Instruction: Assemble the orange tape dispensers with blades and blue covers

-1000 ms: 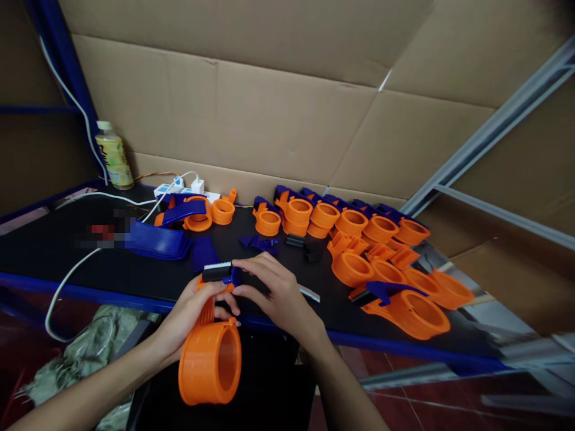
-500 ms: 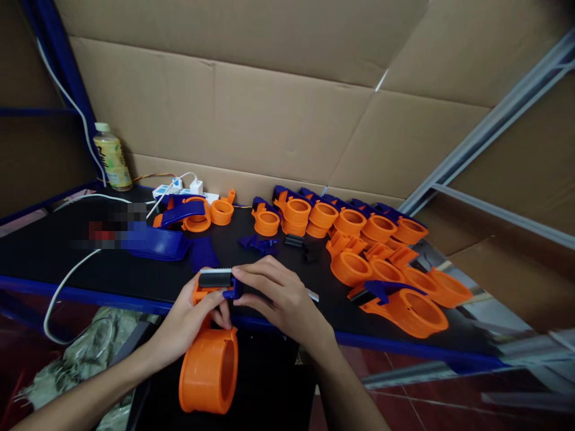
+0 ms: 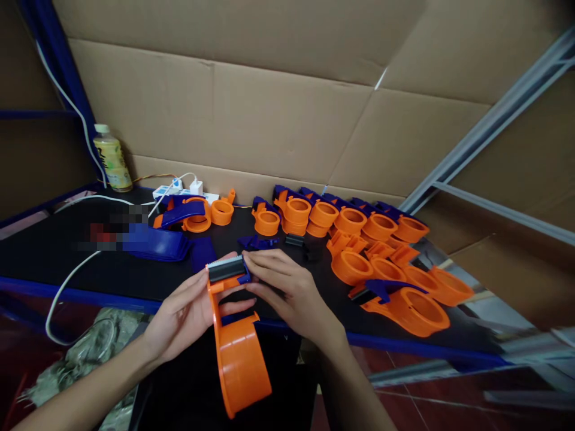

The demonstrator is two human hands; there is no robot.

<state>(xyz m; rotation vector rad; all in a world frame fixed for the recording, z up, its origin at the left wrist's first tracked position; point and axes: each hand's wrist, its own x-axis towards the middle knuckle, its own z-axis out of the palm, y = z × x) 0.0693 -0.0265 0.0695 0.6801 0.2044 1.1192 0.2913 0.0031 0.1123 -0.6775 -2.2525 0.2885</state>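
Note:
An orange tape dispenser [image 3: 245, 365] hangs from both my hands in front of the table edge, its round hub lowest. At its top sit a black roller [image 3: 227, 269], a toothed metal blade [image 3: 223, 261] and a small blue side piece [image 3: 245, 270]. My left hand [image 3: 186, 311] grips the dispenser's left side, thumb near the roller's end and fingers behind the frame. My right hand [image 3: 291, 287] pinches the blue piece and the roller's right end between thumb and fingers. Beyond the hands lie small blue parts [image 3: 258, 242] and a loose black roller [image 3: 294, 240].
Several orange dispensers [image 3: 350, 221] with blue parts stand in rows at the back right. A lone dispenser [image 3: 417, 311] lies at the front right. Flat blue plates [image 3: 159, 244] are stacked at left. A power strip [image 3: 204, 196] and a bottle [image 3: 112, 158] stand at the back.
The dispenser has turned in my hands, its hub swinging to the right and its top tilting. My left hand has opened out somewhat, showing more palm.

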